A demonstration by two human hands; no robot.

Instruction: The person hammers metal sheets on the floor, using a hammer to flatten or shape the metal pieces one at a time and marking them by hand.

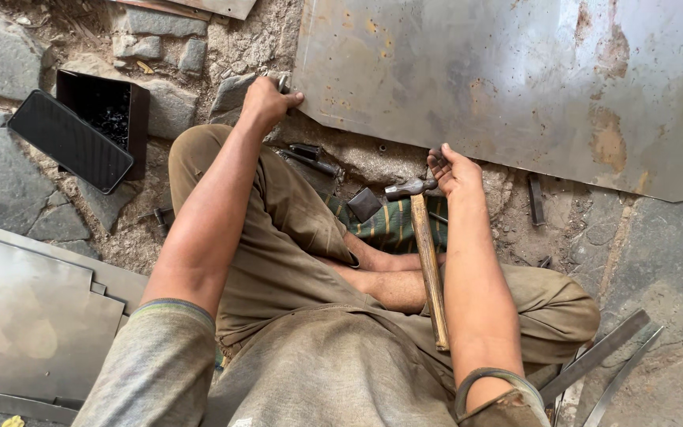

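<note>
Both hands (pixel 266 99) (pixel 452 168) grip the metal sheet's (pixel 515 79) edge, apparently.

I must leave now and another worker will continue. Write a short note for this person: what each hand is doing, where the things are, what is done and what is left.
Left hand: grips the near left corner of the big rusty metal sheet lying on the stone ground.
Right hand: holds the sheet's near edge, palm up.
Hammer: in neither hand, head up near the right hand, wooden handle resting across the crossed legs.
Done: no hammer marks or bends can be told on the sheet.
Left: hammering has not begun; the hammer must be picked up first.
</note>
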